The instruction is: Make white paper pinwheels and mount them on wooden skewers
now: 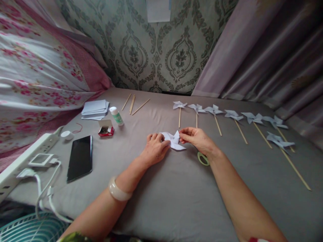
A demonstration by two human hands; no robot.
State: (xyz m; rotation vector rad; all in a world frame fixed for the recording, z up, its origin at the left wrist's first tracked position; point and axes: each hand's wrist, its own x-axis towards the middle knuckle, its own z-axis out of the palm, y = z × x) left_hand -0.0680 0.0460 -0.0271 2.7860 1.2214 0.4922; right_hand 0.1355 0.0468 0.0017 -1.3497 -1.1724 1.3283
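A white folded-paper pinwheel (174, 142) without a stick lies on the grey cloth between my two hands. My left hand (156, 148) is closed on its left side, thumb and fingers pressing the paper. From the right, my right hand (196, 138) pinches at the raised blade with thumb and fingertips together; anything small between them is hidden. Scissors with a light green handle (203, 159) lie beneath my right wrist, their blades mostly covered by the hand.
Several pinwheels on sticks (233, 116) line the right side. At back left are loose wooden sticks (132, 104), a paper stack (95, 110), a glue bottle (116, 116) and a small red box (106, 129). Nearer are a phone (80, 158) and a power strip (26, 153).
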